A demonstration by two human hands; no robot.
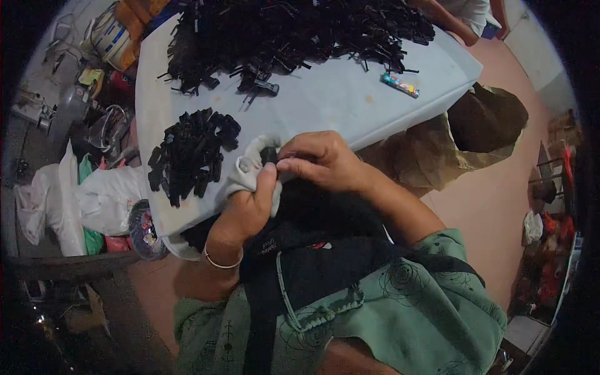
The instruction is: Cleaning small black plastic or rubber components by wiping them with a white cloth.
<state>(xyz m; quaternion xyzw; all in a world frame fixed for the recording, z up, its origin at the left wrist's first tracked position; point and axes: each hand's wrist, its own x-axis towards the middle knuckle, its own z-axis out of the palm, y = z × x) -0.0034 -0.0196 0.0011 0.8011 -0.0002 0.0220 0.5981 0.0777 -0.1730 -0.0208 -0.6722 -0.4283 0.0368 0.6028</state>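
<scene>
My left hand [253, 194] is closed in front of me, its thumb bare and a white cloth [252, 153] around its fingers. A small black part [269, 154] pokes up from the cloth, held by the thumb. From the right, my right hand [322, 159] pinches at the same spot, thumb and forefinger meeting by the black part. Its exact kind is too small and covered to tell. Left of my hands lies a small heap of black plastic pieces [194, 153]. A much larger heap of thin black parts [294, 31] covers the far side of the table [312, 112].
A colourful packet [400, 84] lies on the table's right side. Beside the table stands a big open brown paper sack [437, 147]. White plastic bags [109, 200] and a clear bowl [147, 231] are at the left. Another person's arm [453, 22] shows at the far right.
</scene>
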